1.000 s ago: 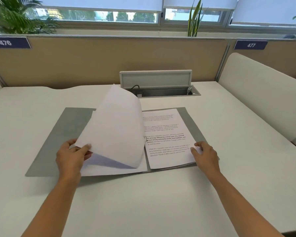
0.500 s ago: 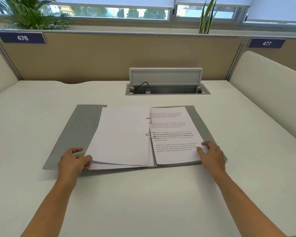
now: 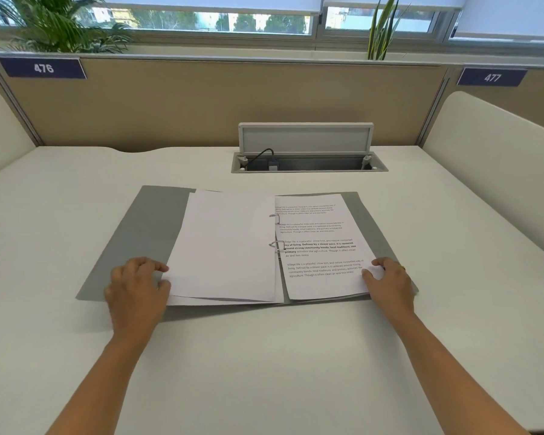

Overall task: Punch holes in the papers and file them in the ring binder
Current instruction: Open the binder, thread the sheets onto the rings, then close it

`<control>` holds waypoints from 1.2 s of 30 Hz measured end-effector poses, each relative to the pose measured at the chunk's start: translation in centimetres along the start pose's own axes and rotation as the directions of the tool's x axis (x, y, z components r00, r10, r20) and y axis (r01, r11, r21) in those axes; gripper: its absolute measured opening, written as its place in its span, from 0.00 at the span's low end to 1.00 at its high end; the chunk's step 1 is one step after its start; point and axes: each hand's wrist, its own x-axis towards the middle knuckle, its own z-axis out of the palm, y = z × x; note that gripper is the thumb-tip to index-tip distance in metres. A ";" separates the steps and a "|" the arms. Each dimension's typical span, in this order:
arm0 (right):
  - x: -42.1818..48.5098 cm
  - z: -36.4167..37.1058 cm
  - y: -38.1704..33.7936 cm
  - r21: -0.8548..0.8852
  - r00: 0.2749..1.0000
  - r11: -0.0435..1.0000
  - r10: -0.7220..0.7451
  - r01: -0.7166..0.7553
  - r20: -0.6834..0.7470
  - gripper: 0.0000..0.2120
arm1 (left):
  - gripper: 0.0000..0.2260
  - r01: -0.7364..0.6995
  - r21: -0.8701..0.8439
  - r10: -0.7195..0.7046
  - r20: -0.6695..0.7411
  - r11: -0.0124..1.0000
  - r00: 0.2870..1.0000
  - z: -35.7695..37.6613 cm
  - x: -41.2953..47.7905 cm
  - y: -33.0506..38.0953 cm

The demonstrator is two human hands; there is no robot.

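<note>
Desk (image 3: 264, 372) with one grey ring binder (image 3: 132, 246) lying open and flat at its middle, nearer the front edge than the back.
We count two piles of paper in the binder: blank sheets (image 3: 226, 246) on its left half and a printed page (image 3: 324, 255) topping its right half. We see two hands. The left hand (image 3: 135, 287) has curled fingers at the near left corner of the blank sheets, and we cannot tell whether it pinches them or only touches. The right hand (image 3: 390, 284) rests thumb and fingertips on the printed page's near right corner, gripping nothing. Two metal rings, the far ring (image 3: 275, 218) and the near ring (image 3: 277, 245), stand closed along the spine between the piles.
</note>
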 end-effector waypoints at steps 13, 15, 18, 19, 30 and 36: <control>-0.1 0.0 0.0 -0.005 1.000 1.000 0.006 -0.006 0.000 0.16 | 0.26 -0.323 0.286 0.134 0.528 0.902 0.839 2.7 -0.3 2.0; -0.1 0.0 0.0 -0.010 1.000 1.000 0.005 -0.005 0.000 0.16 | 0.26 -0.294 0.291 0.106 0.522 0.910 0.846 2.9 -0.9 2.1; -0.1 0.0 0.0 -0.016 1.000 1.000 0.003 -0.003 0.000 0.16 | 0.26 -0.265 0.312 0.091 0.478 0.912 0.874 3.0 -1.4 2.3; -0.1 0.0 0.0 -0.016 1.000 1.000 0.001 -0.001 0.003 0.16 | 0.26 -0.259 0.316 0.091 0.460 0.913 0.883 3.0 -1.4 2.4; 0.3 -1.3 -0.4 0.225 0.996 0.970 0.085 -0.090 0.033 0.13 | 0.17 -0.439 -0.126 0.455 0.341 0.890 0.823 4.0 -2.3 8.7; -0.2 -2.1 -1.2 0.357 0.999 0.934 0.027 -0.012 -0.038 0.13 | 0.11 -0.232 -0.517 0.506 0.486 0.824 0.713 4.8 -2.6 14.2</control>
